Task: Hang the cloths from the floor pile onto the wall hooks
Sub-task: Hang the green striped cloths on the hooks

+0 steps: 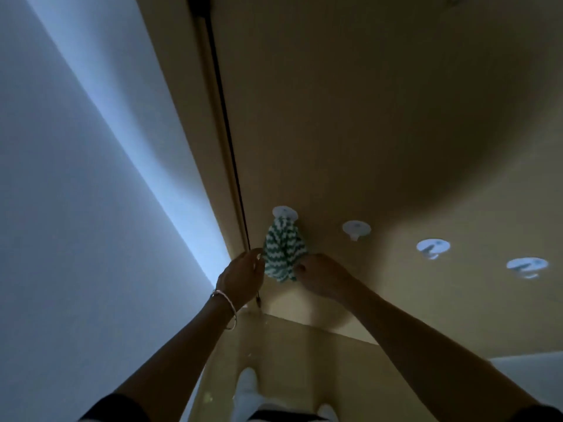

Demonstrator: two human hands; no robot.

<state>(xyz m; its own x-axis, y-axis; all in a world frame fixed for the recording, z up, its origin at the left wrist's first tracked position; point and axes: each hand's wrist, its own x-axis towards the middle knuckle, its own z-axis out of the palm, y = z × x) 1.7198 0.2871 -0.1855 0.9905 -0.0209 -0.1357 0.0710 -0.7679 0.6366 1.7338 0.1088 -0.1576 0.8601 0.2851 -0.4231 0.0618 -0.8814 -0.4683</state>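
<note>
filling most of the view is a tan wall (365,117), dim and shadowed on its right half, with a pale blue-white surface (76,178) taking up the left side. a dark thin cord (227,132) runs down the wall near where the two meet. along the wall sits a row of four round white hooks; the nearest one, the leftmost hook (285,212), carries a green and white zigzag cloth (283,249), which hangs bunched straight down from it against the wall. the second hook (356,229), third hook (433,247) and fourth hook (527,266) stand bare, spaced apart to the right.

both bare forearms reach up from the bottom of the view toward the cloth. the left hand (242,277), with a thin silver bangle (227,309) on its wrist, is at the cloth's left edge, its fingers curled in close together and pinching at the fabric's side; the grip itself is too dark to make out fully. the right hand (323,275) is at the cloth's lower right edge, fingers bent and drawn together on the fabric. the cloth's lower end dangles between the two hands.

below, the floor (289,345) shows faintly, with pale feet (248,382) near the bottom edge.
</note>
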